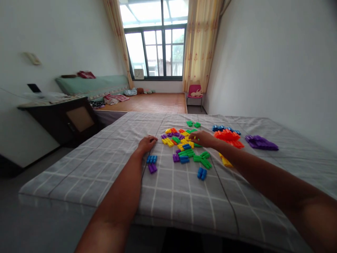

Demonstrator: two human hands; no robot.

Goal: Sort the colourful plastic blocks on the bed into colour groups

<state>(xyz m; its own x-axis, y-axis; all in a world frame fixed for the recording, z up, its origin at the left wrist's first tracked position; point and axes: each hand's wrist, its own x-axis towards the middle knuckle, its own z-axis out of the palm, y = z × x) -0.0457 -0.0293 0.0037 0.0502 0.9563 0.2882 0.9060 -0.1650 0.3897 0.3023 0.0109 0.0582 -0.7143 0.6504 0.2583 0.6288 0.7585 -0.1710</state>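
A heap of mixed plastic blocks (181,144) in yellow, green, purple, blue and orange lies on a grey checked bedsheet (168,189). My left hand (146,143) rests on the sheet at the heap's left edge, fingers curled, nothing visibly in it. My right hand (203,138) reaches into the heap's right side, fingers bent down over the blocks; whether it grips one is hidden. Sorted groups lie to the right: orange blocks (228,137), blue blocks (223,128), purple blocks (261,143). A loose blue block (152,159) and purple block (152,168) sit below my left hand.
Two green blocks (193,124) lie beyond the heap, a blue one (202,173) nearer me. A dark cabinet (63,119) stands left of the bed. Farther off are a second bed (147,102), a pink chair (195,92) and a window (158,49).
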